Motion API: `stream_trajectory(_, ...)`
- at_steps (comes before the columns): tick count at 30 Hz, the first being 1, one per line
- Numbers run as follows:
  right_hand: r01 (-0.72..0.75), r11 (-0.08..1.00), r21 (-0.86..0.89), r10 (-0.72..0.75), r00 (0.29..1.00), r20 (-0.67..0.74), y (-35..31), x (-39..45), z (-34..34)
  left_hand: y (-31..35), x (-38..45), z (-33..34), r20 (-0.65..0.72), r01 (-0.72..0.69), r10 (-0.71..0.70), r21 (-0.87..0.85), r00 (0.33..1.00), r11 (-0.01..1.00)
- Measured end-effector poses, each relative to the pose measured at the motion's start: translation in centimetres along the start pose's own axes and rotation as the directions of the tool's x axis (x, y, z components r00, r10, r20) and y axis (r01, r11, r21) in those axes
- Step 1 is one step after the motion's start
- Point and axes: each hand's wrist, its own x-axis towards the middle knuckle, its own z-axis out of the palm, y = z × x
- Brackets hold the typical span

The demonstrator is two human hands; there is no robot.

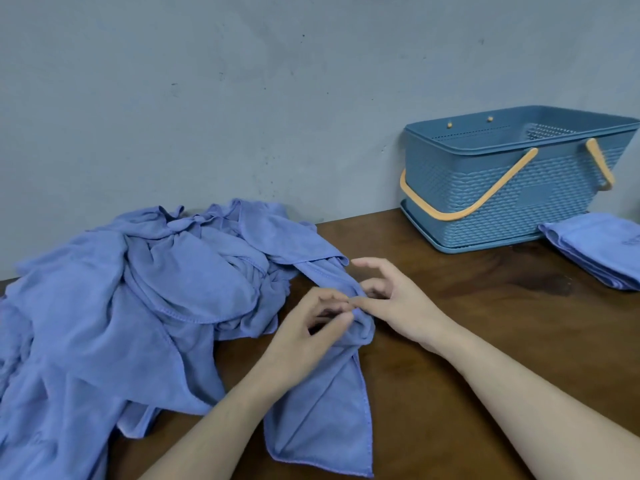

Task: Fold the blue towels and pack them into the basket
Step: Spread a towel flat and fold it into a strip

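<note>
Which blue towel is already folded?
The folded towel at the right edge beside the basket; the others lie crumpled in the pile on the left.

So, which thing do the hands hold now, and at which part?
Both the left hand and right hand pinch one blue towel at its bunched upper edge.

Bare table [460, 306] between hands and basket [502, 199]: open lane. Towel heap [121, 306] fills left side. Folded towel [599, 251] just beside basket, right. Basket mouth unobstructed; wall [242, 98] close behind.
</note>
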Motion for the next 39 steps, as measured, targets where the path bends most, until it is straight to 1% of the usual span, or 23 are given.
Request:
stream_trajectory(2, 0.071, 0.996, -0.052, -0.072, 0.997, -0.010, 0.0, -0.5, -0.1, 0.1, 0.4, -0.2, -0.168, 0.100, -0.119, -0.120, 0.979, 0.988)
stream_trajectory(4, 0.142, 0.984, -0.105, -0.143, 0.990, 0.005, 0.0, -1.3, -0.2, -0.1, 1.0, -0.3, -0.304, 0.196, -0.259, -0.222, 0.917, 0.955)
stream_trajectory(6, 0.206, 0.970, -0.128, -0.204, 0.979, 0.028, -0.2, -2.2, 0.1, 0.2, 1.8, -0.5, -0.338, 0.257, -0.386, -0.367, 0.858, 0.894)
stream_trajectory(8, 0.253, 0.960, -0.118, -0.248, 0.967, 0.057, -0.5, -2.9, 0.3, 0.5, 2.9, -0.7, -0.314, 0.274, -0.457, -0.482, 0.832, 0.832)
stream_trajectory(9, 0.280, 0.955, -0.097, -0.273, 0.959, 0.075, -0.6, -3.1, 0.3, 0.6, 3.5, -0.7, -0.304, 0.279, -0.474, -0.510, 0.826, 0.814)
stream_trajectory(11, 0.333, 0.942, -0.045, -0.329, 0.941, 0.080, -0.8, -3.3, 0.3, 0.6, 4.2, -0.4, -0.303, 0.309, -0.486, -0.480, 0.820, 0.821)
stream_trajectory(13, 0.356, 0.934, -0.020, -0.356, 0.935, 0.007, -0.8, -3.2, 0.2, 0.4, 4.6, -0.1, -0.307, 0.323, -0.467, -0.417, 0.829, 0.849)
stream_trajectory(14, 0.355, 0.933, -0.049, -0.358, 0.932, -0.059, -0.8, -3.1, 0.0, 0.4, 4.6, 0.1, -0.300, 0.313, -0.451, -0.412, 0.841, 0.856)
stream_trajectory(16, 0.329, 0.926, -0.183, -0.362, 0.912, -0.195, -0.6, -2.5, -0.8, 0.6, 4.6, 0.5, -0.267, 0.302, -0.433, -0.416, 0.861, 0.858)
stream_trajectory(17, 0.301, 0.916, -0.265, -0.364, 0.901, -0.236, -0.5, -2.3, -1.2, 0.8, 4.6, 0.8, -0.246, 0.297, -0.419, -0.411, 0.874, 0.862)
stream_trajectory(18, 0.276, 0.895, -0.351, -0.373, 0.895, -0.245, -0.4, -2.0, -1.6, 1.0, 4.5, 1.1, -0.223, 0.289, -0.395, -0.391, 0.891, 0.873)
stream_trajectory(20, 0.288, 0.832, -0.475, -0.409, 0.896, -0.172, 0.1, -1.8, -2.0, 1.3, 4.4, 1.9, -0.170, 0.260, -0.335, -0.352, 0.927, 0.899)
stream_trajectory(22, 0.343, 0.796, -0.499, -0.424, 0.904, -0.053, 0.7, -1.8, -2.1, 1.7, 4.1, 2.7, -0.124, 0.238, -0.301, -0.369, 0.945, 0.899)
stream_trajectory(25, 0.331, 0.769, -0.547, -0.394, 0.919, 0.001, 1.1, -1.6, -2.4, 2.4, 3.7, 3.6, -0.188, 0.233, -0.286, -0.258, 0.940, 0.937)
stream_trajectory(27, 0.351, 0.744, -0.569, -0.425, 0.905, 0.002, 1.1, -1.5, -2.4, 2.3, 3.7, 3.6, -0.227, 0.242, -0.290, -0.215, 0.930, 0.946)
stream_trajectory(28, 0.349, 0.760, -0.548, -0.429, 0.903, -0.020, 1.1, -1.5, -2.3, 2.3, 3.6, 3.7, -0.244, 0.236, -0.282, -0.202, 0.928, 0.951)
stream_trajectory(30, 0.281, 0.864, -0.417, -0.355, 0.928, -0.111, 0.8, -1.7, -2.1, 2.3, 3.6, 3.9, -0.271, 0.198, -0.234, -0.154, 0.934, 0.968)
stream_trajectory(32, 0.176, 0.961, -0.214, -0.224, 0.948, -0.227, 0.3, -1.9, -2.1, 2.2, 3.8, 3.8, -0.275, 0.176, -0.213, -0.151, 0.938, 0.973)
stream_trajectory(34, 0.063, 0.998, 0.007, -0.057, 0.941, -0.332, 0.0, -1.6, -2.4, 1.7, 4.1, 3.4, -0.268, 0.179, -0.230, -0.203, 0.936, 0.963)
stream_trajectory(35, 0.010, 0.993, 0.118, 0.033, 0.934, -0.357, -0.1, -1.5, -2.7, 1.2, 4.3, 3.0, -0.275, 0.182, -0.233, -0.197, 0.933, 0.963)
stream_trajectory(36, -0.034, 0.972, 0.233, 0.119, 0.925, -0.361, -0.2, -1.4, -3.0, 0.7, 4.4, 2.4, -0.285, 0.192, -0.228, -0.149, 0.931, 0.970)
stream_trajectory(38, -0.096, 0.897, 0.432, 0.257, 0.908, -0.332, -0.5, -1.4, -3.4, -0.4, 4.2, 1.0, -0.295, 0.211, -0.207, -0.018, 0.933, 0.977)
stream_trajectory(39, -0.119, 0.862, 0.492, 0.303, 0.900, -0.314, -0.7, -1.5, -3.5, -0.7, 4.0, 0.3, -0.300, 0.211, -0.192, 0.035, 0.935, 0.977)
